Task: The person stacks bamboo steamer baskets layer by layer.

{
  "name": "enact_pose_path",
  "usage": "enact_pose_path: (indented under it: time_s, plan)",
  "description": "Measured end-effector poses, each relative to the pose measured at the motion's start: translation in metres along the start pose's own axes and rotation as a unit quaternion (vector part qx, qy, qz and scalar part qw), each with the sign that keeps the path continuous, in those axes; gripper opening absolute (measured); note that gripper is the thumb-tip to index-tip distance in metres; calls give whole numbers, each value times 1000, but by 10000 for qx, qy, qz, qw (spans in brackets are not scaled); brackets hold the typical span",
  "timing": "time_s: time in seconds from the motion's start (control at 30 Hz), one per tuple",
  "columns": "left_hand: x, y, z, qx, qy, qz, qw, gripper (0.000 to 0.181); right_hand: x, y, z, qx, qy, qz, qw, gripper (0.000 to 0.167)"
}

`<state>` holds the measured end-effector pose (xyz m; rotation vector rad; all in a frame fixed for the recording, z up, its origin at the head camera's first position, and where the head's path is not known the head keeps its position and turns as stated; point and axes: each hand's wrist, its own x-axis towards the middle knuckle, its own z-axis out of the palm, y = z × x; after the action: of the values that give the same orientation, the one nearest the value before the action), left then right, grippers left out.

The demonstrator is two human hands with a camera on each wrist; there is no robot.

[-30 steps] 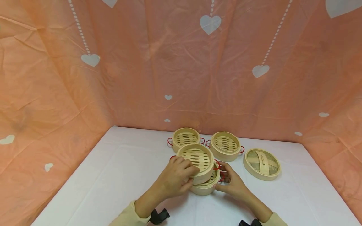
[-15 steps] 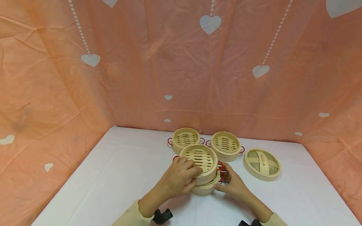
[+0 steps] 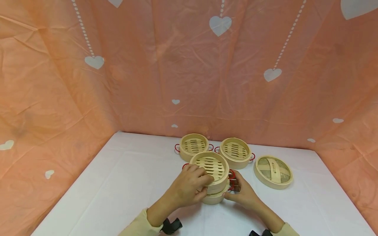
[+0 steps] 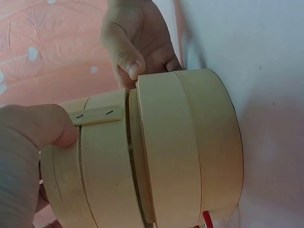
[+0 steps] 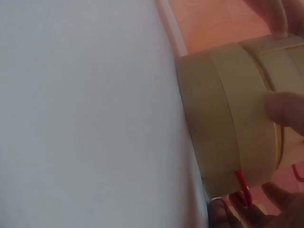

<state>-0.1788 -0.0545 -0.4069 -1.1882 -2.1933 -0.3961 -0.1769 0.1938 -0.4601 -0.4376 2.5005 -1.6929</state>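
Note:
My left hand (image 3: 192, 186) grips the near-left wall of a round bamboo steamer basket (image 3: 219, 187) with a slatted floor. This upper basket sits over a second, lower steamer basket (image 3: 213, 199) standing on the table. In the left wrist view the upper basket (image 4: 107, 166) tilts slightly against the lower basket (image 4: 173, 142), a narrow dark gap between their rims. My right hand (image 3: 243, 193) holds the lower basket from the right, thumb on its near wall and fingers by its red handle (image 5: 244, 190) in the right wrist view. The lower basket's inside is hidden.
Behind the stack stand two more steamer baskets, one at the back left (image 3: 183, 154) and one at the back right (image 3: 233, 163), both with red handles. A woven bamboo lid (image 3: 275, 174) lies to the right on the white table (image 3: 118, 183). A pink curtain (image 3: 141, 82) hangs behind.
My left hand has moved the upper basket a little to the right and lowered it more squarely over the lower one. My right hand stays in place around the lower basket.

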Motion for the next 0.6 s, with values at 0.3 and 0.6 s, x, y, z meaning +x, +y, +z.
enact_pose_path:
  time_s: [0.3,0.6]
  plan:
    - [1,1,2,9,-21,33,10000,29,0,-1,0,-63,12,38,10000,83]
    - [3,2,3,8,-110,23,9999,29,-1,-3,1,-147,84,129,9998,82]
